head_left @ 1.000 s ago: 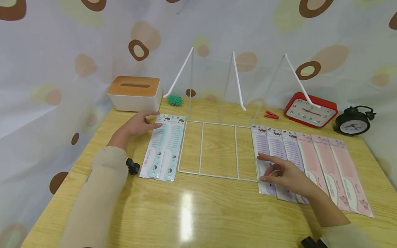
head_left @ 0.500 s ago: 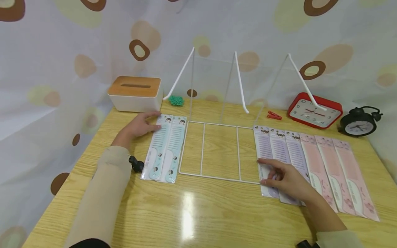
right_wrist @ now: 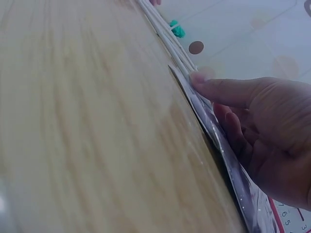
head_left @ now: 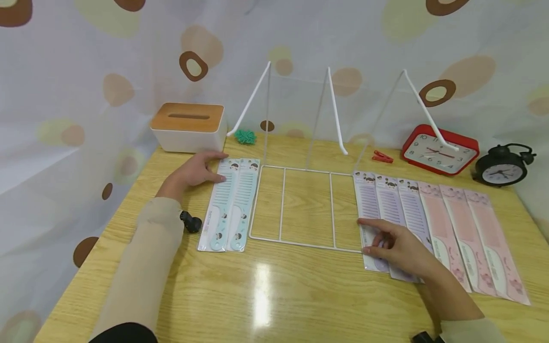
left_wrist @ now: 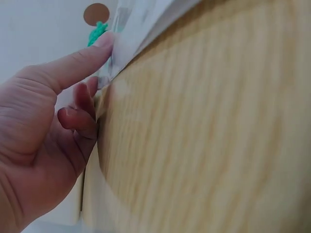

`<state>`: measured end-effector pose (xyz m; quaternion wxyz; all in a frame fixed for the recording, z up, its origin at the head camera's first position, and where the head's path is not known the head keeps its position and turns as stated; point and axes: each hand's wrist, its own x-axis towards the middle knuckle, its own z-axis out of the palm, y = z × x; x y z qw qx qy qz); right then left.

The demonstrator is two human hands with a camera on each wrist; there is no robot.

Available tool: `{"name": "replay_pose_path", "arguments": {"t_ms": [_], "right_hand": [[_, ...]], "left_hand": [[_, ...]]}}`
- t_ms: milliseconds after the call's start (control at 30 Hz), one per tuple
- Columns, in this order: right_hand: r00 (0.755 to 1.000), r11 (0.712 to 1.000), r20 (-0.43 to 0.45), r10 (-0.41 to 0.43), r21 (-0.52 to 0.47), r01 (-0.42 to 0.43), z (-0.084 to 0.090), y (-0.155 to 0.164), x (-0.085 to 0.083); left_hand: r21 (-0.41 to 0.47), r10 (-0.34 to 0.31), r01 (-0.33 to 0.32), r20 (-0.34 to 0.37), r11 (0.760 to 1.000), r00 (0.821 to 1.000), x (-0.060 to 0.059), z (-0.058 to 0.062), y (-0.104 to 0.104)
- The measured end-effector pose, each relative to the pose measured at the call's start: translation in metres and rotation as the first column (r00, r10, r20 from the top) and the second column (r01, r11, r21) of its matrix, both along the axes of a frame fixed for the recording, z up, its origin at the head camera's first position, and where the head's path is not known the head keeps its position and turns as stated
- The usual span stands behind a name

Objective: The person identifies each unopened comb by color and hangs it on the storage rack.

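Observation:
In the head view my left hand (head_left: 194, 170) touches the upper left edge of a packaged light-blue comb (head_left: 218, 205), thumb and forefinger spread apart. The left wrist view shows the thumb on the package's edge and the other fingers bent near the table. A second blue comb pack (head_left: 243, 205) lies beside it, left of a white wire rack (head_left: 300, 245). My right hand (head_left: 403, 250) rests its thumb and forefinger, spaced apart, on the left edge of the nearest purple comb pack (head_left: 367, 193), close to the rack's right side. The hand covers part of the purple packs.
Two more purple packs (head_left: 388, 197) and three pink packs (head_left: 454, 224) lie at the right. Behind stand a tissue box (head_left: 188, 128), a red clock (head_left: 442, 152) and a black alarm clock (head_left: 499, 166). A green tuft (head_left: 245, 137) and a red clip (head_left: 382, 157) lie near the back.
My right thumb and forefinger have come down onto the purple pack's edge. The two blue packs' lower ends now line up more evenly. The head view has shifted slightly.

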<state>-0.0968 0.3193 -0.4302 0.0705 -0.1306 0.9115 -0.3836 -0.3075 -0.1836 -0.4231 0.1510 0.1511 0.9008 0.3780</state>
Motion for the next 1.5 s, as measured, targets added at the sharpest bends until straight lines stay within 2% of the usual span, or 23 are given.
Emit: {"name": "replay_pose_path", "arguments": {"t_ms": [200, 300, 367, 467, 600, 667, 767, 867, 933, 1000, 1100, 1167, 1200, 1233, 1367, 1500], "right_hand": [[1.000, 1.000, -0.016, 0.020, 0.001, -0.020, 0.002, -0.002, 0.002], [0.999, 1.000, -0.022, 0.028, 0.009, -0.028, 0.003, -0.002, 0.004], [0.999, 0.999, -0.030, 0.030, 0.014, -0.030, 0.004, -0.002, 0.004], [0.999, 0.999, -0.033, 0.033, 0.018, -0.032, 0.004, -0.002, 0.003], [0.999, 0.999, -0.030, 0.026, 0.025, -0.025, 0.004, 0.000, 0.002], [0.999, 0.999, -0.028, 0.022, 0.024, -0.021, 0.004, 0.001, 0.002], [0.999, 1.000, -0.029, 0.024, 0.018, -0.023, 0.002, 0.001, 0.001], [0.999, 1.000, -0.029, 0.029, 0.012, -0.028, 0.000, 0.001, 0.000], [0.999, 1.000, -0.024, 0.028, 0.011, -0.028, -0.001, 0.001, 0.000], [1.000, 1.000, -0.014, 0.023, 0.012, -0.023, -0.001, 0.001, 0.000], [1.000, 1.000, -0.003, 0.020, 0.018, -0.020, 0.001, 0.002, 0.001], [1.000, 1.000, -0.005, 0.015, 0.020, -0.015, 0.003, 0.002, 0.001], [1.000, 1.000, -0.007, 0.014, 0.020, -0.014, 0.004, 0.002, 0.002], [1.000, 1.000, -0.008, 0.014, 0.020, -0.014, 0.004, 0.002, 0.001], [1.000, 1.000, 0.003, 0.012, 0.007, -0.012, 0.004, 0.001, 0.001], [1.000, 1.000, 0.007, 0.024, -0.013, -0.024, 0.003, 0.000, 0.001]], "left_hand": [[0.045, 0.019, -0.019, 0.001, 0.999, 1.000, 0.003, 0.003, -0.004], [0.049, 0.039, -0.039, -0.006, 0.998, 0.999, 0.009, 0.007, -0.007], [0.053, 0.043, -0.042, -0.026, 0.998, 0.999, 0.015, 0.014, -0.009], [0.068, 0.047, -0.042, -0.077, 0.997, 0.996, 0.026, 0.035, -0.008], [0.138, 0.052, -0.035, -0.116, 0.990, 0.992, 0.044, 0.070, -0.002], [0.189, 0.052, -0.029, -0.117, 0.982, 0.992, 0.053, 0.086, 0.000], [0.290, 0.036, 0.004, -0.132, 0.957, 0.991, 0.069, 0.108, 0.003], [0.414, -0.004, 0.078, -0.177, 0.907, 0.984, 0.088, 0.126, 0.005], [0.504, -0.048, 0.164, -0.236, 0.848, 0.971, 0.100, 0.136, 0.009], [0.588, -0.090, 0.262, -0.304, 0.765, 0.948, 0.110, 0.145, 0.013], [0.685, -0.126, 0.381, -0.393, 0.621, 0.911, 0.121, 0.157, 0.022], [0.721, -0.109, 0.410, -0.426, 0.558, 0.898, 0.125, 0.164, 0.028], [0.733, -0.092, 0.412, -0.436, 0.541, 0.895, 0.126, 0.168, 0.030], [0.741, -0.070, 0.406, -0.440, 0.534, 0.895, 0.128, 0.172, 0.033], [0.753, 0.009, 0.356, -0.432, 0.554, 0.902, 0.130, 0.181, 0.040], [0.766, 0.019, 0.345, -0.422, 0.543, 0.906, 0.130, 0.181, 0.039]]}}
